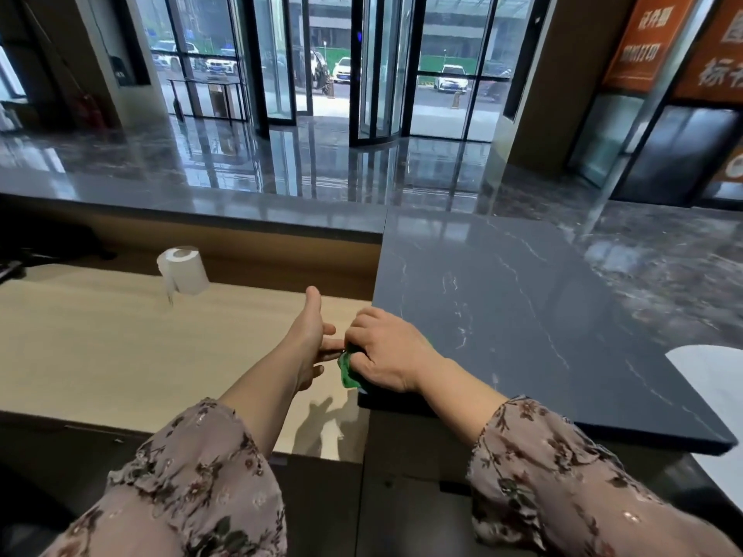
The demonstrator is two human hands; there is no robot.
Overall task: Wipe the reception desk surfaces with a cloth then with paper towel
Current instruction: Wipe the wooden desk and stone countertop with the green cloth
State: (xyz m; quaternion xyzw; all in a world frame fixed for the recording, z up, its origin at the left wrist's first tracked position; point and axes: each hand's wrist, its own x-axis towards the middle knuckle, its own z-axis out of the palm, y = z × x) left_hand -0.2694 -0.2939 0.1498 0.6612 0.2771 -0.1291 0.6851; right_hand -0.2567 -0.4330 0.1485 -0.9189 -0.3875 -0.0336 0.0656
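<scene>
A green cloth is bunched at the left edge of the dark marbled counter, and my right hand grips it with curled fingers. My left hand hovers over the light wooden desk just left of the cloth, thumb up and fingers straight, fingertips touching the cloth and the right hand. A white paper towel roll stands upright on the wooden desk at the back left.
A raised dark ledge runs behind the wooden desk. A white sheet or surface shows at the far right. Dark equipment sits at the desk's left end. Beyond lie a glossy lobby floor and glass doors.
</scene>
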